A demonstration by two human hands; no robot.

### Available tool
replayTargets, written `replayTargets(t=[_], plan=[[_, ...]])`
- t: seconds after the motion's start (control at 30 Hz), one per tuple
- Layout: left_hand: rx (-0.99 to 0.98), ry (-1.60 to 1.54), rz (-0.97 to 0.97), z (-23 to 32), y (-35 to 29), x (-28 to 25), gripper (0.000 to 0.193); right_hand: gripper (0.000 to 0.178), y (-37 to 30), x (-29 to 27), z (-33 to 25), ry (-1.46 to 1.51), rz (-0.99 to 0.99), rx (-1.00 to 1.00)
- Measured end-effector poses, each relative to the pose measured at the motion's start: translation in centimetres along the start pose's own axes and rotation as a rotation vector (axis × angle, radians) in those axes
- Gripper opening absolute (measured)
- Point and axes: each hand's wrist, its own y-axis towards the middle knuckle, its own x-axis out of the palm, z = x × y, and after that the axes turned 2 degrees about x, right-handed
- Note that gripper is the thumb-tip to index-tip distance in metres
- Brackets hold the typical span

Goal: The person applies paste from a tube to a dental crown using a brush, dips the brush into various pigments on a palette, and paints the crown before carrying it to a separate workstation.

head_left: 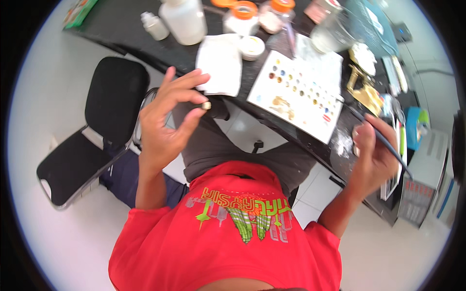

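Note:
My left hand (165, 116) is raised in front of the table edge. Its thumb and index finger pinch a small cream piece that looks like a dental crown (207, 105), while the other fingers spread out. At the right, my right hand (371, 157) grips a slim dark-handled brush (384, 139) like a pen. The brush tip is over the right edge of a white palette (310, 127); whether it touches cannot be made out. Rows of small coloured dabs, brown, yellow and blue, cover the palette, with a brown smear near its front edge.
A folded white tissue (221, 65) and a small white jar (252, 47) lie left of the palette. Behind stand a white bottle (184, 22), orange-lidded jars (241, 19) and a clear cup (332, 36). Gold-coloured foil (367, 97) is at the right. A black chair (116, 89) stands left.

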Motion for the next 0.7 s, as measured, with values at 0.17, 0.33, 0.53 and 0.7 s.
replayTargets(t=[0.17, 0.33, 0.53, 0.7], plan=[[0.005, 0.005, -0.023, -0.5, 0.3, -0.6, 0.014, 0.013, -1.2, 2.5, -2.7, 0.402, -0.260, -0.124], [0.038, 0.027, -0.077, -1.0, 0.3, -1.0, 0.011, 0.016, -2.4, 8.1, -3.3, 0.322, -0.406, -0.219], [0.052, 0.058, -0.108, -1.3, 0.7, -0.8, 0.011, 0.023, -1.5, 10.2, -4.3, 0.126, -0.568, -0.377], [0.025, 0.044, -0.104, -1.5, 0.4, -0.9, 0.011, 0.021, -1.0, 9.2, -4.7, 0.052, -0.592, -0.398]])
